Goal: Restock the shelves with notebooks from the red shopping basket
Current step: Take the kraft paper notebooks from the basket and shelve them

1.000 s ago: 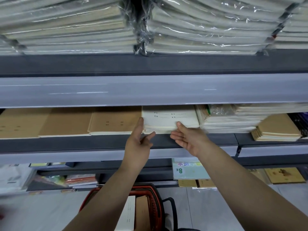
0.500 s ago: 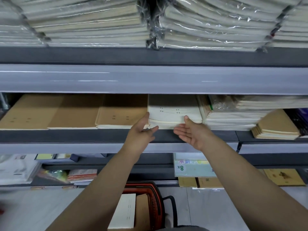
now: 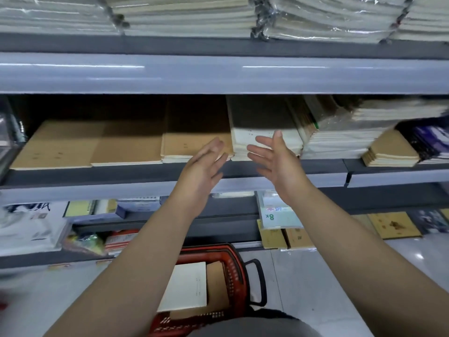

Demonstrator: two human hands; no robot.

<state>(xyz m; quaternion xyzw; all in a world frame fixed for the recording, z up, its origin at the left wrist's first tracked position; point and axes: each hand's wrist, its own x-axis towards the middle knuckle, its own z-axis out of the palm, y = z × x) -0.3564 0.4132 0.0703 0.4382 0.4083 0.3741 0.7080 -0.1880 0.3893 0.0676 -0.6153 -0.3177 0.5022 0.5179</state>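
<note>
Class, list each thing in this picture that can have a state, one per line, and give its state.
left hand: open, holding nothing
right hand: open, palm up, holding nothing
white notebook stack: lying flat on the shelf
red shopping basket: on the floor, still holding notebooks
white notebook in basket: lying on top, not picked up

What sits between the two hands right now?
Head view: between left hand and right hand shows the white notebook stack on the shelf; neither hand holds anything.

Stationery shop: grey shelves (image 3: 218,74) w/ stacked notebooks (image 3: 126,147), shrink-wrapped bundles (image 3: 315,20), red shopping basket (image 3: 233,268) on floor.
</note>
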